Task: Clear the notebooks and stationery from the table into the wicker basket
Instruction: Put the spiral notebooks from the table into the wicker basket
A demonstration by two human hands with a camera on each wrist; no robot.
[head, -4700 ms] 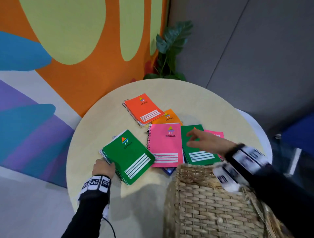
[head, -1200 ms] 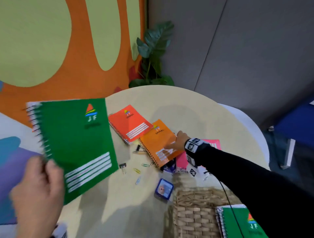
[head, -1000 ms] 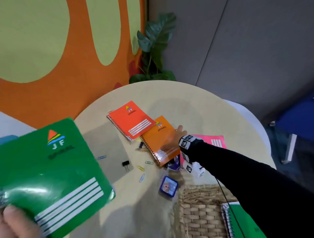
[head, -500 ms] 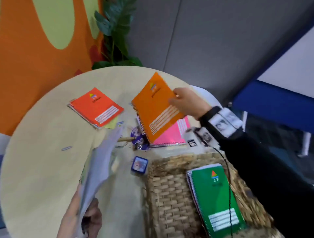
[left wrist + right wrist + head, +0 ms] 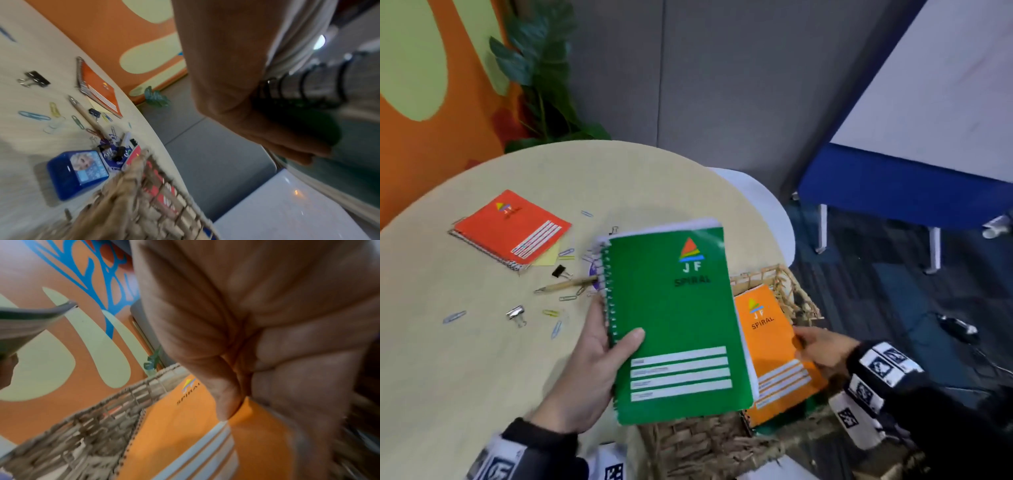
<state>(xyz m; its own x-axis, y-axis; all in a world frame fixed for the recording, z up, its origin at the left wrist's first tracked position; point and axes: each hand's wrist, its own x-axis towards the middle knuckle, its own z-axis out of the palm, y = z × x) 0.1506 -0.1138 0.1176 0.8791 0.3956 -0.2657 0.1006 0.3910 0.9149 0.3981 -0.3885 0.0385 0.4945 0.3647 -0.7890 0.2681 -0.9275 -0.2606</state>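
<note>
— Where are the notebooks?

— The left hand [image 5: 585, 370] grips a green spiral notebook [image 5: 674, 318] by its coil edge, thumb across the cover, holding it above the near side of the wicker basket [image 5: 709, 442]. The right hand [image 5: 822, 349] pinches the edge of an orange notebook [image 5: 770, 346] with its fingers [image 5: 226, 395], and that book lies inside the basket.

— What is on the counter [image 5: 448, 377]?

— A red-orange notebook [image 5: 513, 229] lies flat toward the far left, over a yellow sticky note [image 5: 548, 257]. Near it lie a black binder clip [image 5: 560, 271], a wooden pen [image 5: 565, 285], a silver binder clip [image 5: 516, 313] and scattered paper clips [image 5: 453, 317]. The left wrist view shows a blue tin [image 5: 76, 172] just beside the basket wall, and something pink-red behind the weave.
</note>
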